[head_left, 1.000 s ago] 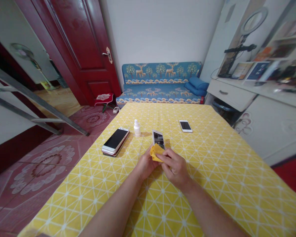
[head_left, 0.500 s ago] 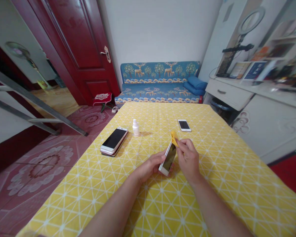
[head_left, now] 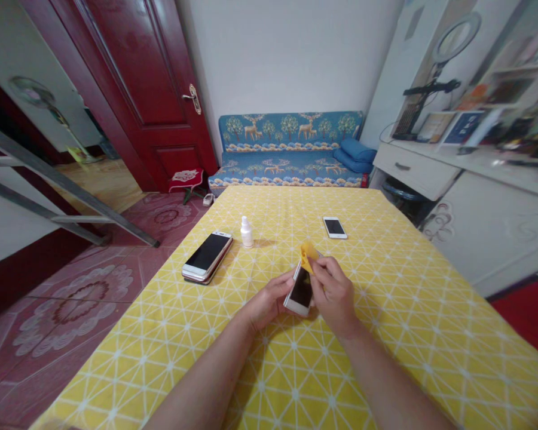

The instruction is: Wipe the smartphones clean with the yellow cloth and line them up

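Note:
In my left hand (head_left: 270, 300) is a white-framed smartphone (head_left: 302, 291), tilted, its dark screen facing up; my fingers wrap round its left side and underneath. My right hand (head_left: 334, 292) pinches a small yellow cloth (head_left: 308, 255) against the far end of that phone. The cloth hides part of the screen's top. Left of my hands lies a stack of smartphones (head_left: 207, 255), the uppermost white with a black screen. Beside the stack stands a small white bottle (head_left: 246, 233). Farther off to the right, a smaller white smartphone (head_left: 335, 227) lies flat.
A yellow cloth with white lines covers the table (head_left: 170, 364). Beyond its far edge is a blue patterned sofa (head_left: 287, 161). A white cabinet (head_left: 488, 221) stands on the right, and a metal ladder-like frame (head_left: 103, 206) on the left.
The phone has turned so its screen faces up more. My right hand and the yellow cloth have moved slightly left, from the phone's edge onto the screen's far end.

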Demonstrator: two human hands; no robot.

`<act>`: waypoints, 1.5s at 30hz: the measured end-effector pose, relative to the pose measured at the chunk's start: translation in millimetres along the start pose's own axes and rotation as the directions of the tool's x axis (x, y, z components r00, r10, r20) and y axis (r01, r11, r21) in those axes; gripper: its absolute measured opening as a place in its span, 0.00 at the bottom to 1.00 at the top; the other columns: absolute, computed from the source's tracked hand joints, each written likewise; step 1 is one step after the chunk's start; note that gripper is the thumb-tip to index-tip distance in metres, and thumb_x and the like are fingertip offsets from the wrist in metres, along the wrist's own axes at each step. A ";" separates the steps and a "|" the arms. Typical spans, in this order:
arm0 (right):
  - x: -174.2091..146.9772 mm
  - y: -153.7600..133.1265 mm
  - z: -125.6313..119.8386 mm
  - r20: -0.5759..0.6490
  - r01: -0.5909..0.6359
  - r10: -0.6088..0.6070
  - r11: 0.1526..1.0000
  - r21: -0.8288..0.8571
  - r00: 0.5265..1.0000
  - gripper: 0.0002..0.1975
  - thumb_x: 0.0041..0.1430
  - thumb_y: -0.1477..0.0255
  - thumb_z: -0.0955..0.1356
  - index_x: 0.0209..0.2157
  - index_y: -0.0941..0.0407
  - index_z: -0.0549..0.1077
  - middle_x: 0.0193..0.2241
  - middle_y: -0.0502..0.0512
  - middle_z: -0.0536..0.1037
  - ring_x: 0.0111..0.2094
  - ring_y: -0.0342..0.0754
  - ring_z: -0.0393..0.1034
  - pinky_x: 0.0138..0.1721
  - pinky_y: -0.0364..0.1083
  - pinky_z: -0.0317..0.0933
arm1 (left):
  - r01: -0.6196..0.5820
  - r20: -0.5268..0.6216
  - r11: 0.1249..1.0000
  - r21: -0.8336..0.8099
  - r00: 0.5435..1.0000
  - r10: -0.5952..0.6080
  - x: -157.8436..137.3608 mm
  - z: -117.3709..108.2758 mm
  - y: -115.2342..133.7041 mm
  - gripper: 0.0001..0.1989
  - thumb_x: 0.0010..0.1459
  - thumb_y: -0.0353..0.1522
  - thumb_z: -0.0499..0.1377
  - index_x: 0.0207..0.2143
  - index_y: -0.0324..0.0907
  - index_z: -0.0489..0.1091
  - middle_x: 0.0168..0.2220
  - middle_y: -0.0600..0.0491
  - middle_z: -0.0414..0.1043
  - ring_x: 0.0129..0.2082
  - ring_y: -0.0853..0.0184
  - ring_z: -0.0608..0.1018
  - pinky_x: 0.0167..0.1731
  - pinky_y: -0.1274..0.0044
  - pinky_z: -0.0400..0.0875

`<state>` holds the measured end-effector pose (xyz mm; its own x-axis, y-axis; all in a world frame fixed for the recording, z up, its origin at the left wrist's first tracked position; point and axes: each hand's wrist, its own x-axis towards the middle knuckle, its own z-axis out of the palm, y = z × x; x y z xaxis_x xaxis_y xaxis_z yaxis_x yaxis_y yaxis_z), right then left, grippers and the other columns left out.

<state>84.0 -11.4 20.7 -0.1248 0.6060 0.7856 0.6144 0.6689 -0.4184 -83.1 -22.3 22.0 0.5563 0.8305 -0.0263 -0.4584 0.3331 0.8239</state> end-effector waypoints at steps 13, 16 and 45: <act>-5.7 -19.0 6.8 0.148 0.026 -0.022 0.999 -0.028 0.989 0.22 0.61 0.80 0.60 0.55 0.54 0.70 0.32 0.54 0.72 0.33 0.46 0.68 0.33 0.45 0.63 | -0.131 -0.115 0.989 -0.071 0.986 0.122 2.3 -4.9 -1.3 0.18 0.55 0.37 0.62 0.47 0.41 0.71 0.40 0.48 0.74 0.35 0.65 0.76 0.34 0.74 0.73; -7.0 -30.6 8.8 0.190 0.109 -0.113 0.994 0.030 0.975 0.23 0.58 0.81 0.61 0.54 0.53 0.71 0.32 0.55 0.73 0.33 0.47 0.67 0.33 0.46 0.63 | -0.228 -0.226 0.965 -0.133 0.954 0.195 5.9 -8.5 -2.3 0.16 0.51 0.35 0.66 0.42 0.42 0.71 0.36 0.53 0.74 0.33 0.69 0.76 0.34 0.78 0.72; -6.7 -4.6 0.0 0.136 0.072 -0.104 0.972 0.223 0.985 0.26 0.58 0.83 0.60 0.54 0.48 0.70 0.34 0.53 0.69 0.33 0.44 0.67 0.31 0.44 0.63 | -0.197 -0.373 0.974 -0.112 0.917 0.143 7.3 -12.7 4.6 0.16 0.52 0.31 0.65 0.43 0.36 0.73 0.37 0.49 0.77 0.29 0.69 0.78 0.28 0.79 0.75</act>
<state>82.0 -18.6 17.3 -0.2926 0.5862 0.7555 0.4142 0.7898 -0.4524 -89.9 -9.1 18.5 0.1857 0.9756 -0.1176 -0.6337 0.2103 0.7444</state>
